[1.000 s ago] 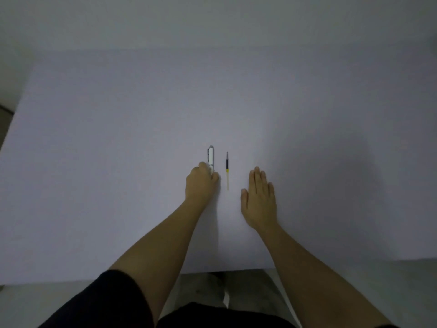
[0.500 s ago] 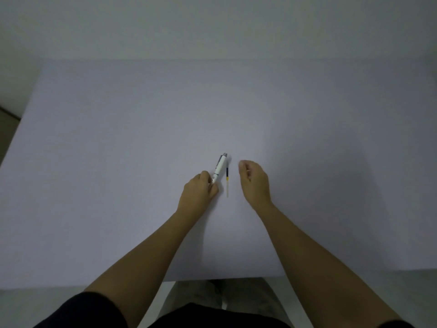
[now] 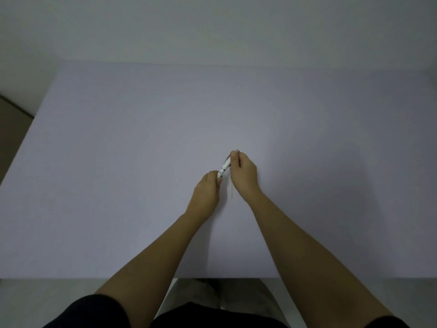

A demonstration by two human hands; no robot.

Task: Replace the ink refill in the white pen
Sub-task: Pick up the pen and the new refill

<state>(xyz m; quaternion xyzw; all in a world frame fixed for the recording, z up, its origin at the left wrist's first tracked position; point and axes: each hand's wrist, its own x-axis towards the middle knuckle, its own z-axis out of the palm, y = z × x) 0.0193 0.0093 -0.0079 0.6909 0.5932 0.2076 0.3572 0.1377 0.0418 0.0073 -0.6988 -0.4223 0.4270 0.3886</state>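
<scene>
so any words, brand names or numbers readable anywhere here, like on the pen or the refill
None can be read.
white pen: held at both ends by the left hand and right hand; too small and dim to show any print.
refill: lies on the table; no marking legible.

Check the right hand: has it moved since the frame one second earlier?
Yes. The right hand was flat on the table right of the spare refill; it has lifted and crossed left over it to grip the white pen's far end.
</scene>
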